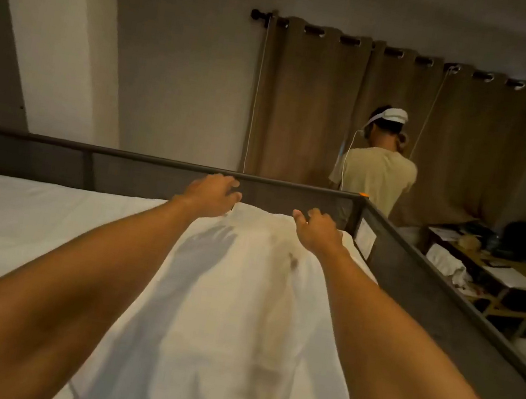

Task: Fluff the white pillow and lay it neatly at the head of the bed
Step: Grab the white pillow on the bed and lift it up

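Note:
The white pillow lies lengthwise on the white sheet of the bed, reaching from near me to the far rail. It has a small dark stain near its middle. My left hand is at the pillow's far left corner, with curled fingers closing on the fabric edge. My right hand grips the far right corner in the same way. Both arms stretch out along the pillow's sides.
A dark metal rail runs across the far end of the bed and down its right side. Beyond it a person stands facing brown curtains. A cluttered wooden table is below at right.

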